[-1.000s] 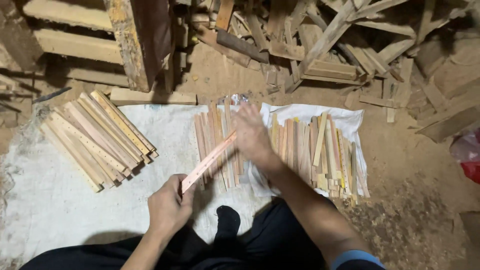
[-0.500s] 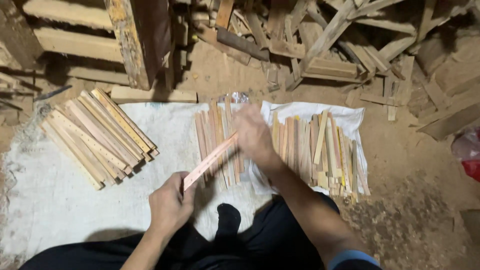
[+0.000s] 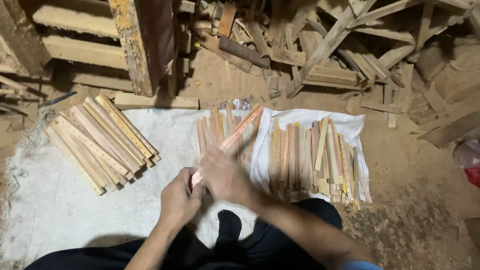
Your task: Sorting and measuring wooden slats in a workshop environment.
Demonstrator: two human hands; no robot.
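Moved since half a second ago: right hand (image 3: 226,178) drawn back from the far end of the long reddish wooden slat (image 3: 231,138) to its near end, now blurred, just beside the left hand (image 3: 181,199); slat swung to point away toward the upper right.

Grip, left: closed round the slat's near end. Grip, right: on or over the same end, too blurred to tell how far closed.

Slat location: raised over the middle row of reddish wooden strips (image 3: 220,132) on the floor.

Progress, judged: neat stack of pale drilled wooden slats (image 3: 102,142) at left seemingly finished; middle row and pile of mixed short wooden sticks (image 3: 315,157) at right seemingly still to handle.

Containers: none; white woven sack sheet (image 3: 60,210) and white cloth (image 3: 350,127) serving as mats.
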